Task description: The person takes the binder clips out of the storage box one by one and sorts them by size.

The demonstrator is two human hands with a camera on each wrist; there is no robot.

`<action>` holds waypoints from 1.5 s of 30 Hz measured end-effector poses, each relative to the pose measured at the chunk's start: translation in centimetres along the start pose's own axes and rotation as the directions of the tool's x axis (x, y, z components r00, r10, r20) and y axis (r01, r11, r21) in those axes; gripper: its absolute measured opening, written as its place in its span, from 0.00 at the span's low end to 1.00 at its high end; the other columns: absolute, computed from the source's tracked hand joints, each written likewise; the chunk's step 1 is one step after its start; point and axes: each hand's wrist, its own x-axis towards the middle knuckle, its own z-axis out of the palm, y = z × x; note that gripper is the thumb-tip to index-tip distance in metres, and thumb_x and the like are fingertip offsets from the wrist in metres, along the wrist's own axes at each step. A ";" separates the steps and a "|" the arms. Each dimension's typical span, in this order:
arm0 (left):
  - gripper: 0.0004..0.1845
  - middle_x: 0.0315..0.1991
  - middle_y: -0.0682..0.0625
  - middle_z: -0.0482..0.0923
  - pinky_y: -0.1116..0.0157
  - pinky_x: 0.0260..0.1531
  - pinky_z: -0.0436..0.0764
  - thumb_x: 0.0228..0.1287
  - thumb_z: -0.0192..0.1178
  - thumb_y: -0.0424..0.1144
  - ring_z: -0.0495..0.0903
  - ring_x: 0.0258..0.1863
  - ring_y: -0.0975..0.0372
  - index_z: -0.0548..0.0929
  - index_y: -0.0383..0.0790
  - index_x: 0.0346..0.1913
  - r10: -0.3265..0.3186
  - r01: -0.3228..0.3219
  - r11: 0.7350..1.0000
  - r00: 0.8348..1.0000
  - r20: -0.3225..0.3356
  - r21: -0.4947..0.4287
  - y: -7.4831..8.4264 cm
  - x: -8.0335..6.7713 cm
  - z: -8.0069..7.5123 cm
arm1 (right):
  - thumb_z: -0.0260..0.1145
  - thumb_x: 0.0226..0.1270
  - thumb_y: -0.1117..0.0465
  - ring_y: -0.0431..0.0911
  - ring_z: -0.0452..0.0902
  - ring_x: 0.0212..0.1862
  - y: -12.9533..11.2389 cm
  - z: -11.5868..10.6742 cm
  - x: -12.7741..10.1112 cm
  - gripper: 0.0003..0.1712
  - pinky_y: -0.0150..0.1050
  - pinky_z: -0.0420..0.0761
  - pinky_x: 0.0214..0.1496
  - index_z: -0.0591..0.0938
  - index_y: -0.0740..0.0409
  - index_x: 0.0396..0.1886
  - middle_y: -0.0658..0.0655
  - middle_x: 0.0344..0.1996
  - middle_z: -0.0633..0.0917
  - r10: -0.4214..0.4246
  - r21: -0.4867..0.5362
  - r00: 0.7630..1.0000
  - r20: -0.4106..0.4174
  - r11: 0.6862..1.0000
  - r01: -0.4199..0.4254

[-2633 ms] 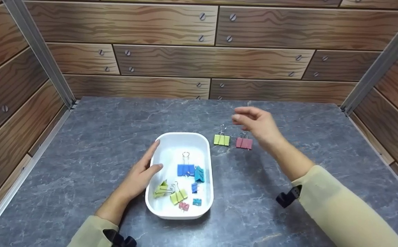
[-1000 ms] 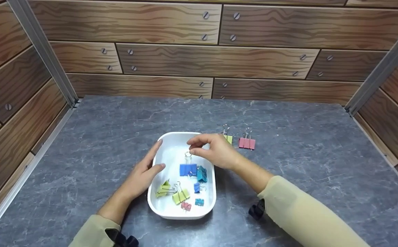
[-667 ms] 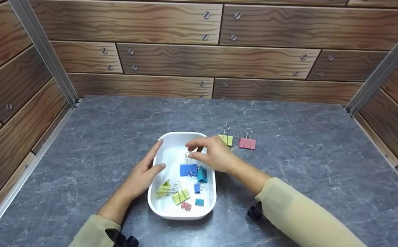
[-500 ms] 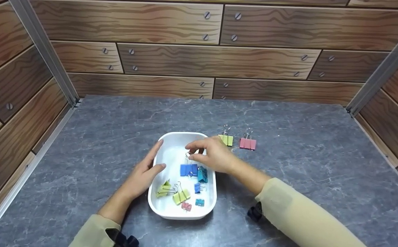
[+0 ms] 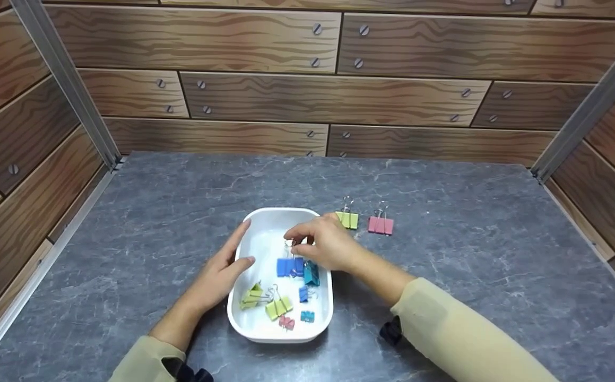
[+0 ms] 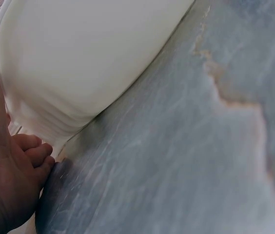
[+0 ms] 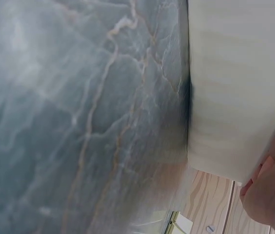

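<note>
A white plastic tray (image 5: 280, 335) holds several binder clips. My left hand (image 5: 219, 273) grips its left side, thumb over the rim and the other fingers along the outer wall (image 6: 79, 58). My right hand (image 5: 328, 246) reaches over the right rim, thumb and index finger pinching the wire handle of a large blue binder clip (image 5: 286, 267). A teal binder clip (image 5: 311, 274) lies against the blue one, partly under my hand. Nearer me in the tray are two lime clips, one lime clip (image 5: 278, 307) lying flat, a small blue clip (image 5: 303, 294), a small teal clip (image 5: 307, 317) and a small red clip (image 5: 286, 322).
Outside the tray, a lime binder clip (image 5: 347, 220) and a pink binder clip (image 5: 380, 225) lie side by side on the dark marbled table (image 5: 445, 223), behind my right hand. Wood-patterned walls (image 5: 265, 98) with metal corner posts (image 5: 66, 79) enclose the table.
My right hand has come from above the pink clip, left and down into the tray, and its fingers have closed in on the blue clip's handle. The left hand stays at the tray.
</note>
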 end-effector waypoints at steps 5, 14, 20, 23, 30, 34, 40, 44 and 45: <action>0.39 0.85 0.49 0.52 0.47 0.80 0.54 0.79 0.57 0.38 0.52 0.83 0.53 0.56 0.60 0.86 -0.007 0.007 1.000 1.000 0.003 0.011 0.1 0.1 -0.1 | 0.75 0.66 0.60 0.42 0.82 0.35 -0.1 0.0 0.1 0.12 0.48 0.67 0.51 0.93 0.53 0.48 0.46 0.34 0.91 0.010 -0.010 1.000 -0.010 1.000 -0.010; 0.39 0.85 0.48 0.52 0.48 0.80 0.54 0.79 0.57 0.38 0.52 0.83 0.52 0.56 0.59 0.87 0.001 -0.001 1.000 1.000 0.004 0.015 0.2 0.1 -0.1 | 0.76 0.65 0.61 0.42 0.83 0.36 0.1 0.1 0.1 0.12 0.48 0.67 0.52 0.93 0.53 0.48 0.46 0.34 0.92 0.006 -0.006 1.000 -0.024 1.000 -0.007; 0.39 0.85 0.48 0.52 0.48 0.80 0.54 0.79 0.57 0.38 0.52 0.83 0.53 0.56 0.58 0.86 0.005 -0.006 1.000 1.000 0.003 0.022 0.2 0.1 -0.2 | 0.77 0.64 0.61 0.40 0.82 0.35 0.0 0.1 0.1 0.11 0.47 0.69 0.50 0.94 0.52 0.46 0.44 0.33 0.92 0.004 0.020 0.999 -0.050 1.000 -0.002; 0.39 0.85 0.48 0.53 0.49 0.80 0.54 0.79 0.57 0.38 0.52 0.83 0.53 0.56 0.59 0.86 0.003 -0.003 1.000 1.000 0.002 0.022 0.2 0.0 -0.1 | 0.77 0.65 0.61 0.39 0.81 0.35 0.0 0.0 0.0 0.10 0.45 0.71 0.49 0.94 0.52 0.46 0.43 0.33 0.92 0.006 0.035 0.999 -0.051 0.999 -0.004; 0.39 0.85 0.48 0.52 0.47 0.80 0.55 0.79 0.57 0.38 0.53 0.83 0.53 0.56 0.59 0.87 0.007 -0.007 1.000 1.000 0.008 -0.001 0.2 0.0 -0.1 | 0.77 0.66 0.62 0.38 0.82 0.36 0.0 0.0 0.0 0.09 0.43 0.76 0.47 0.95 0.51 0.45 0.42 0.34 0.92 0.027 0.087 0.998 -0.056 0.996 -0.022; 0.39 0.85 0.47 0.52 0.47 0.80 0.54 0.79 0.57 0.38 0.52 0.83 0.53 0.55 0.57 0.87 0.018 -0.018 1.000 1.000 0.009 -0.009 0.2 0.0 -0.1 | 0.78 0.65 0.62 0.38 0.82 0.37 -0.1 0.0 0.0 0.09 0.41 0.77 0.47 0.95 0.51 0.44 0.41 0.33 0.92 0.052 0.109 0.997 -0.063 0.993 -0.045; 0.39 0.85 0.46 0.54 0.48 0.80 0.55 0.79 0.57 0.37 0.54 0.83 0.52 0.56 0.56 0.87 0.022 -0.022 1.000 1.000 -0.001 0.004 0.2 -0.1 0.0 | 0.78 0.66 0.63 0.40 0.82 0.38 -0.1 0.1 -0.1 0.09 0.44 0.82 0.44 0.95 0.52 0.44 0.42 0.34 0.92 0.077 0.175 0.995 -0.066 0.982 -0.065; 0.39 0.85 0.45 0.54 0.47 0.79 0.55 0.78 0.57 0.37 0.54 0.82 0.51 0.57 0.55 0.87 0.030 -0.030 1.000 1.000 -0.007 0.008 0.2 -0.1 0.0 | 0.77 0.67 0.63 0.40 0.83 0.39 -0.2 0.0 -0.3 0.08 0.44 0.83 0.46 0.95 0.53 0.45 0.43 0.35 0.92 0.117 0.253 0.991 -0.065 0.963 -0.098; 0.39 0.85 0.44 0.53 0.47 0.79 0.55 0.78 0.57 0.37 0.54 0.82 0.50 0.57 0.54 0.87 0.035 -0.035 0.999 0.999 -0.006 0.005 0.2 -0.1 0.0 | 0.77 0.67 0.63 0.40 0.83 0.40 -0.2 -0.1 -0.3 0.08 0.44 0.84 0.46 0.95 0.53 0.45 0.44 0.35 0.92 0.130 0.278 0.989 -0.064 0.955 -0.108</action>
